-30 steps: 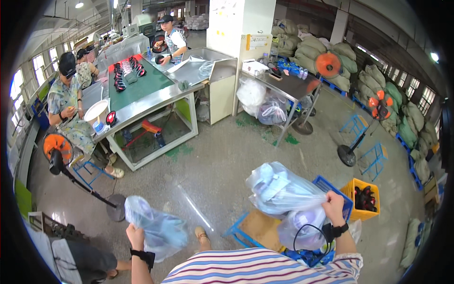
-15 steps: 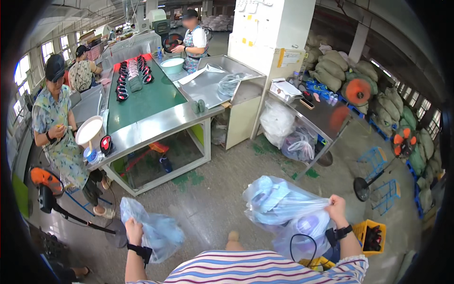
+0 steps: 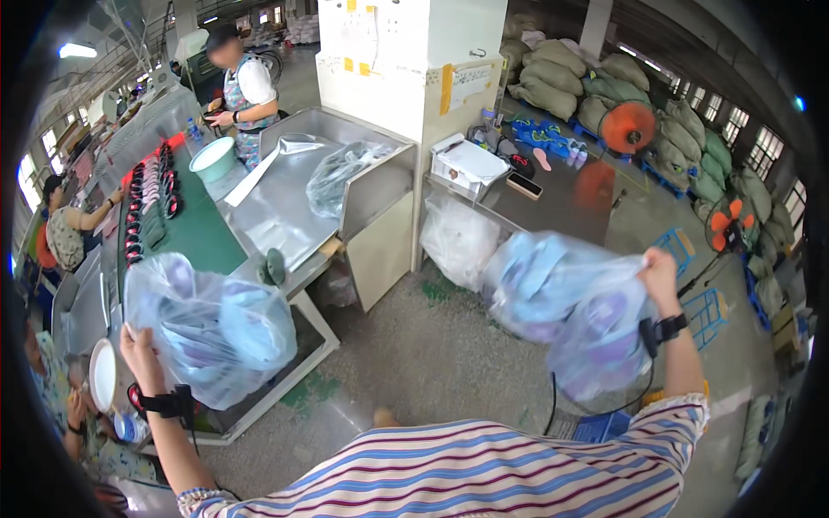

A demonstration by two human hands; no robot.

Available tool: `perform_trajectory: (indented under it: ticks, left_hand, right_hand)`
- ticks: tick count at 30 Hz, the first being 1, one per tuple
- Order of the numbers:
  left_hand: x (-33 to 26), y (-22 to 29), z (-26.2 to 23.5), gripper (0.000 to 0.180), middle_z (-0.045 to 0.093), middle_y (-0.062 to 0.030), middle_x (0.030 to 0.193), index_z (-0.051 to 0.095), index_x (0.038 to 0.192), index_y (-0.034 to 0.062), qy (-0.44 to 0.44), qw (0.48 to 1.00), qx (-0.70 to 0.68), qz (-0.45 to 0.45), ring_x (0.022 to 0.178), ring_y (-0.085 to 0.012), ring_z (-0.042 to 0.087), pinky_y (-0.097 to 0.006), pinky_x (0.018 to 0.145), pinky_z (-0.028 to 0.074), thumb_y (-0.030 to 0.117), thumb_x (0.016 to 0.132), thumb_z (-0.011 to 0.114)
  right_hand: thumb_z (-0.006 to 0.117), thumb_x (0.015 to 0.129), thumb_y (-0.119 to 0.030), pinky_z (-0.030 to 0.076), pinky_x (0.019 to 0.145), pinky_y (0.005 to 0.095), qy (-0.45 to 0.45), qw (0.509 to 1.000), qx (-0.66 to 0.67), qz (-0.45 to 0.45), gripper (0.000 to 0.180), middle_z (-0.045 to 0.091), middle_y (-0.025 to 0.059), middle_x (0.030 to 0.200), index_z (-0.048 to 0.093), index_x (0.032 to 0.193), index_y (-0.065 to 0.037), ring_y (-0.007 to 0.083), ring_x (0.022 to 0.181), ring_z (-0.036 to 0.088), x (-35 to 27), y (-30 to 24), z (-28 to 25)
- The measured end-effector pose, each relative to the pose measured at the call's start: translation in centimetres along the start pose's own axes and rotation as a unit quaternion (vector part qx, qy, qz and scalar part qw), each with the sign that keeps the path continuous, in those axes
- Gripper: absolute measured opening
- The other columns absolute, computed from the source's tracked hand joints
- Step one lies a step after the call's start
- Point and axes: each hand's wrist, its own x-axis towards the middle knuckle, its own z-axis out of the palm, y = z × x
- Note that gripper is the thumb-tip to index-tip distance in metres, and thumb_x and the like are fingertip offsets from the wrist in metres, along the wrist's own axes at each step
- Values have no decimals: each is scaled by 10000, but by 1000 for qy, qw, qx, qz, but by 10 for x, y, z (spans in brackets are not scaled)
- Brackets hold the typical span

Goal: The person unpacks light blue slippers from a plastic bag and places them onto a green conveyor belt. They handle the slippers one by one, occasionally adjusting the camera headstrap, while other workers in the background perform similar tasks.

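Note:
My left hand (image 3: 142, 350) is closed on the edge of a clear plastic bag (image 3: 216, 324) packed with light blue and purple pieces. That bag hangs in front of the near corner of the green-topped table. My right hand (image 3: 658, 278) grips the gathered edge of another clear plastic bag (image 3: 570, 302) with similar light blue and purple contents, raised in front of the side table. Both forearms wear black wrist straps, and a black cable loops beneath the right bag. What exactly the pieces are is hard to make out through the film.
A green-topped table (image 3: 186, 226) carries rows of dark and pink shoe parts. A metal-sided tray bench (image 3: 285, 198) adjoins a white pillar (image 3: 380, 95). A side table (image 3: 570, 203) holds a white box and phone. Co-workers stand left; orange fans (image 3: 628, 128) and blue stools (image 3: 705, 315) are right.
Both bags have been lifted higher, each still in its hand. My view has turned right and moved closer to the tray bench and pillar.

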Motion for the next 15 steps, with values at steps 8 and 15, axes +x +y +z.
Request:
perform_trajectory:
  ticks: [8,15]
  left_hand:
    - [137,18,176,160,422,60,630,547,854,46,-25,997,30,70,498,-29,372,-193,423,288,134,722,525]
    - [279,-12,284,136,450,8,584,549,791,10,61,986,109,111,463,-77,419,-235,407,358,27,670,488]
  right_hand:
    - [574,608,-73,420,572,449,289,911,-294,-25,203,577,156,652,579,808,-106,364,646,560,219,46,18]
    - [555,756,-119,460,600,453,106,929,-351,-47,112,603,155,736,550,862,-84,371,685,583,333,150,242]
